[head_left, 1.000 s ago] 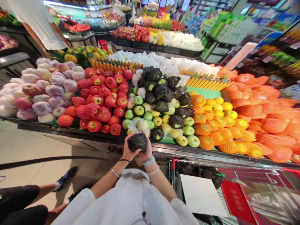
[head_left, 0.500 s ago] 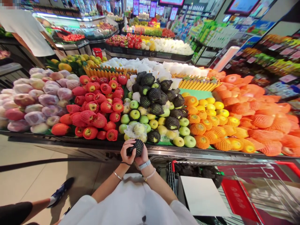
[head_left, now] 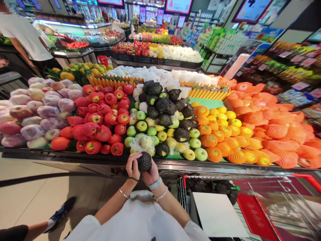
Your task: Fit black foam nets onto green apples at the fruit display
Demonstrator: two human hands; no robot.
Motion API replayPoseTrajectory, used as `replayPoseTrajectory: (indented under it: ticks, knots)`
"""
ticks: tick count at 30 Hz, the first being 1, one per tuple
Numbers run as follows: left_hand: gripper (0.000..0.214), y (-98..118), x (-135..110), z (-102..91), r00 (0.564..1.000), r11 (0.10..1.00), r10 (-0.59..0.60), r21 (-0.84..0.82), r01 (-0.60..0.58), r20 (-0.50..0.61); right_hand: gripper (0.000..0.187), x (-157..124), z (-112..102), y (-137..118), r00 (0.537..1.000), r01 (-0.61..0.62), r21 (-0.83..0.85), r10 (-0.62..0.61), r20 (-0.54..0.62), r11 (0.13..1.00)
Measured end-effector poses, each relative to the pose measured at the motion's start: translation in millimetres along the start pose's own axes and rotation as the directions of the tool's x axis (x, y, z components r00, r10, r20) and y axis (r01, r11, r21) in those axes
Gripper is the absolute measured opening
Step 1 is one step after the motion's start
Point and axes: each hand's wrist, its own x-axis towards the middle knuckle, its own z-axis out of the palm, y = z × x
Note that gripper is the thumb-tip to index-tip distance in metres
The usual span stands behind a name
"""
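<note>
Both my hands hold one fruit wrapped in a black foam net [head_left: 144,161] in front of me, just below the front edge of the fruit stand [head_left: 100,156]. My left hand [head_left: 132,166] curls round its left side. My right hand [head_left: 151,173] cups it from the right and below. Right behind it on the stand lies a clear plastic bag of green apples [head_left: 142,143]. Further back rises a pile of green apples and black-netted fruit [head_left: 164,115].
Red apples in red nets [head_left: 102,115] lie left of the pile, oranges in orange nets [head_left: 225,137] to its right. A red shopping cart [head_left: 240,207] holding a white sheet stands at my right. A person in a white shirt [head_left: 22,35] stands at the back left. Someone's shoe [head_left: 59,214] is on the floor at the left.
The view has tilted up a little. My hands have turned the black-netted fruit slightly and kept it in front of my chest.
</note>
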Motion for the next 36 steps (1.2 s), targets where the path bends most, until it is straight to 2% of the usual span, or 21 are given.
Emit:
replayPoseTrajectory:
  ticks: [2,4,6,7,9,12,14,16,17,18,19,20,22,24,26,30,34,36]
  knots:
    - [0.02,-1.6,6.2,4.1,0.978,0.987,-0.148,-0.076,0.138,-0.149,0.035,-7.6,4.4,-6.5,0.999,-0.001,0.005,0.001,0.046,1.0]
    - [0.017,-3.9,13.6,8.3,0.905,0.933,-0.343,-0.198,0.299,-0.25,0.042,-13.5,7.6,-13.8,0.995,0.021,-0.08,-0.013,0.099,0.997]
    - [0.017,-5.5,18.9,12.2,0.827,0.853,-0.5,-0.307,0.421,-0.255,0.048,-16.0,8.7,-21.5,0.988,0.085,-0.246,-0.05,0.146,0.965]
    - [0.017,-5.7,20.0,14.1,0.808,0.823,-0.543,-0.337,0.458,-0.229,0.054,-16.0,8.1,-25.3,0.983,0.132,-0.33,-0.08,0.168,0.935]
    - [0.023,-5.2,19.6,17.5,0.825,0.803,-0.548,-0.364,0.472,-0.138,0.061,-14.3,4.2,-32.8,0.973,0.207,-0.457,-0.134,0.187,0.865]
    - [0.042,-5.3,16.9,20.6,0.881,0.782,-0.471,-0.439,0.442,0.048,0.049,-11.3,-7.0,-49.0,0.979,0.205,-0.537,-0.175,0.107,0.818]
    - [0.048,-8.6,17.3,19.3,0.893,0.754,-0.431,-0.491,0.437,0.132,0.041,-9.3,-15.0,-69.3,0.975,0.208,-0.55,-0.216,0.051,0.809]
    - [0.046,-14.5,19.5,14.1,0.89,0.733,-0.423,-0.514,0.446,0.169,0.043,-4.7,-20.5,-100.8,0.933,0.321,-0.586,-0.355,0.061,0.744]
    - [0.044,-17.9,20.7,9.9,0.885,0.726,-0.434,-0.515,0.455,0.171,0.049,-0.3,-21.8,-120.5,0.869,0.43,-0.638,-0.485,0.101,0.638]
    - [0.041,-21.4,21.5,5.0,0.877,0.721,-0.453,-0.514,0.466,0.161,0.056,6.0,-22.2,-141.9,0.766,0.532,-0.705,-0.621,0.165,0.468]
    - [0.038,-25.0,21.7,-0.5,0.868,0.716,-0.476,-0.51,0.476,0.142,0.065,14.5,-22.0,-164.0,0.666,0.576,-0.766,-0.708,0.235,0.287]
    - [0.035,-28.8,21.2,-6.2,0.859,0.715,-0.498,-0.505,0.483,0.117,0.073,25.1,-21.6,-185.8,0.599,0.573,-0.808,-0.743,0.3,0.136]
    - [0.03,-36.5,18.3,-17.7,0.844,0.719,-0.532,-0.486,0.496,0.073,0.071,51.0,-21.5,-224.3,0.54,0.492,-0.866,-0.747,0.388,-0.093]
    - [0.027,-44.3,14.0,-27.8,0.826,0.722,-0.562,-0.464,0.513,0.04,0.066,78.0,-23.7,-251.3,0.538,0.359,-0.903,-0.739,0.406,-0.236]
    - [0.025,-51.3,9.7,-35.8,0.81,0.731,-0.587,-0.427,0.532,0.005,0.064,100.7,-28.1,-266.0,0.577,0.269,-0.917,-0.713,0.399,-0.296]
    - [0.024,-60.4,4.5,-44.0,0.783,0.752,-0.621,-0.316,0.578,-0.047,0.067,124.7,-39.7,-270.8,0.677,0.197,-0.916,-0.627,0.384,-0.348]
    - [0.025,-64.8,3.1,-40.0,0.75,0.727,-0.662,-0.258,0.637,-0.014,0.074,128.4,-49.3,-268.1,0.702,0.189,-0.909,-0.597,0.389,-0.371]
    - [0.025,-67.5,3.0,-34.3,0.744,0.72,-0.668,-0.235,0.653,0.021,0.076,125.3,-52.8,-268.9,0.701,0.235,-0.903,-0.581,0.414,-0.361]
